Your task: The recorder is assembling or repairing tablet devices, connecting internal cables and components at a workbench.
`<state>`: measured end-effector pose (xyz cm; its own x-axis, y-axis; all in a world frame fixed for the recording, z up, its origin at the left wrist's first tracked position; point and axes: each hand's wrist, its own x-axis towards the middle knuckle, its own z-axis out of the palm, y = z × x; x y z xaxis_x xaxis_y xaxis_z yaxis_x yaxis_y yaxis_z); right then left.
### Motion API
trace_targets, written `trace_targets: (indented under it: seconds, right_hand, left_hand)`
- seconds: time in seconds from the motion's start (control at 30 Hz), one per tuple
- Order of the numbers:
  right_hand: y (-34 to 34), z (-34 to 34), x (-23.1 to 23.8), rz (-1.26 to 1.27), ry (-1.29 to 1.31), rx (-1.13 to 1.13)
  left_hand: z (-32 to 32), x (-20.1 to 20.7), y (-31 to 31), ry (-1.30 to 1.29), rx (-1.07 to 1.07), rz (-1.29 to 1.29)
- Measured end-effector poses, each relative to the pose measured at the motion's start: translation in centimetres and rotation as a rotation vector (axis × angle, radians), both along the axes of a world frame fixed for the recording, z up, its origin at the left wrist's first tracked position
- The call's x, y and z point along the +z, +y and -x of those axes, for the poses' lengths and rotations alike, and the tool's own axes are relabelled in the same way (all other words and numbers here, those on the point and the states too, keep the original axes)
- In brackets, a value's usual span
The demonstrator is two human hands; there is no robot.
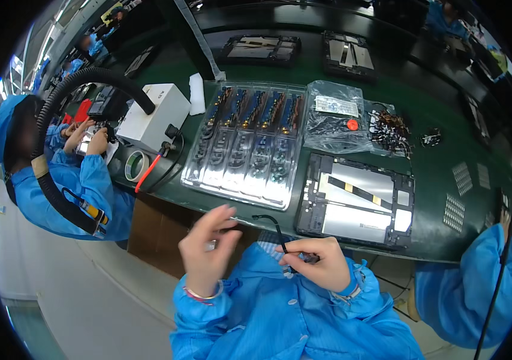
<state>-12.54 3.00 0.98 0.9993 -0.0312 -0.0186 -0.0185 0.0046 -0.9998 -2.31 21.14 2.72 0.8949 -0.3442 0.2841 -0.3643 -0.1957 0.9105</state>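
My right hand [318, 261] pinches a thin black cable [275, 225] that curves up and left from its fingers, below the table's near edge. My left hand [208, 247] hovers beside it with fingers spread and holds nothing. Just beyond, on the green table, lies an open tablet chassis [358, 201] with silver panels and a black strip. To its left sits a clear plastic tray [247, 144] with several rows of small parts.
A clear bag [335, 117] of parts and a tangle of small cables [391, 129] lie behind the chassis. A white box [154, 114], a black hose [82, 81] and a tape roll [136, 165] stand at the left. Co-workers in blue sit at left [64, 186] and right [478, 288].
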Motion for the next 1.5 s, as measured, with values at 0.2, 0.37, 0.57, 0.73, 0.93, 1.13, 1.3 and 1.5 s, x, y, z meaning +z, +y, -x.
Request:
trace_targets:
  seconds: [0.2,0.37,0.57,0.73,0.93,1.13,1.3,1.5]
  right_hand:
    - [-0.7,-0.1,-0.1,0.002,-0.042,-0.060]
    - [-1.1,-0.9,0.6,-0.014,-0.141,-0.251]
    - [-0.1,-2.7,0.7,0.098,-0.343,-0.410]
    - [0.4,-2.8,0.4,0.215,-0.449,-0.531]
    - [0.2,-3.0,-0.1,0.413,-0.582,-0.535]
    - [0.4,-3.3,-0.3,0.451,-0.616,-0.544]
    - [-0.2,-2.6,-0.2,0.240,-0.484,-0.457]
    - [-0.9,-1.0,0.1,-0.029,-0.373,-0.455]
  left_hand:
    - [-0.7,0.3,-4.2,-0.315,-0.145,-0.053]
    - [-0.1,0.6,-5.3,-0.320,-0.197,-0.077]
    - [1.0,0.2,-6.4,-0.258,-0.187,-0.010]
    - [0.9,-0.1,-6.8,-0.444,-0.034,0.043]
    - [0.9,-0.5,-7.1,-0.440,0.030,0.053]
    - [0.5,-0.3,-6.7,-0.478,0.025,0.031]
    - [-2.1,-0.3,-5.6,-0.421,0.005,-0.015]
    - [-12.8,0.5,-9.1,-0.766,0.009,-0.347]
